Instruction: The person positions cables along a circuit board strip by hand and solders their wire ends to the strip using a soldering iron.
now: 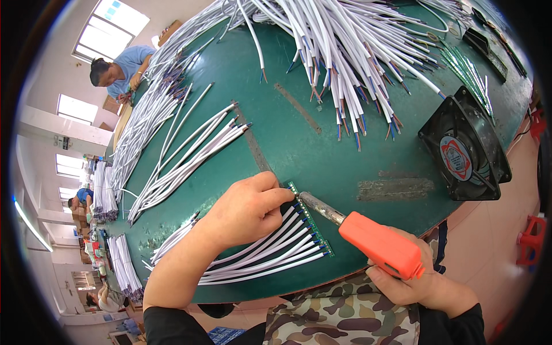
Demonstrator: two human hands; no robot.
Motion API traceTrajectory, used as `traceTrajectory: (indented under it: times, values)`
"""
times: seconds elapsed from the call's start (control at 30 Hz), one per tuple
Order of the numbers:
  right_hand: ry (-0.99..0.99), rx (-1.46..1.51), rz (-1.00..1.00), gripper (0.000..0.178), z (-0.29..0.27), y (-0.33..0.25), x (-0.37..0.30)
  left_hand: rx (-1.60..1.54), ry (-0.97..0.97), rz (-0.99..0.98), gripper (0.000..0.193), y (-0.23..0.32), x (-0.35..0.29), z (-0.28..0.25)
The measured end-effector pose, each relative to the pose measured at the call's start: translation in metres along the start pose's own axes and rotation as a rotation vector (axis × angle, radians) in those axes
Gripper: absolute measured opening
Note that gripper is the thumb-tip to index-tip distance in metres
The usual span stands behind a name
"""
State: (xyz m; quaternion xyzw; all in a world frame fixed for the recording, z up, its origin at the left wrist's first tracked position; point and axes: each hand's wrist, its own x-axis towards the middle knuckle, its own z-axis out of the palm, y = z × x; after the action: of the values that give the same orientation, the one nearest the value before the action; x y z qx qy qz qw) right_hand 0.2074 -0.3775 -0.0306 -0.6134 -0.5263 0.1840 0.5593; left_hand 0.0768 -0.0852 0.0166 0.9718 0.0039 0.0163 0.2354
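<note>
A narrow green circuit board strip [313,227] lies near the table's front edge. Several white cables [287,261] run to it from the left, their blue wire ends along its side. My left hand [244,210] is closed at the far end of the strip, thumb and forefinger pinched; a bit of blue wire [284,184] shows by the fingertips, the rest hidden under the hand. Wrapped round the handle of a red soldering gun [379,244], my right hand [405,287] holds its metal tip at the strip, close beside my left fingertips.
A black fan [466,146] stands at the right edge of the green table [299,149]. Large heaps of white cables [339,63] cover the far side, with a smaller bundle [190,155] to the left. Green strips [468,72] lie far right. A co-worker [123,69] sits far left.
</note>
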Motion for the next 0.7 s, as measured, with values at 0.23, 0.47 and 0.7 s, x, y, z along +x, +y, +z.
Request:
traceTrajectory:
  times: [0.23, 0.47, 0.7]
  values:
    - [0.002, 0.015, 0.008, 0.060, 0.000, 0.001, -0.001, 0.009, -0.001, 0.000, 0.033, 0.001, 0.001, 0.000]
    - [-0.020, 0.066, 0.080, 0.041, -0.005, 0.000, -0.007, 0.013, -0.007, -0.001, 0.033, 0.001, 0.000, -0.001]
    - [0.031, 0.195, 0.297, 0.033, -0.012, -0.009, -0.015, 0.027, -0.018, 0.006, 0.033, 0.003, 0.002, -0.002]
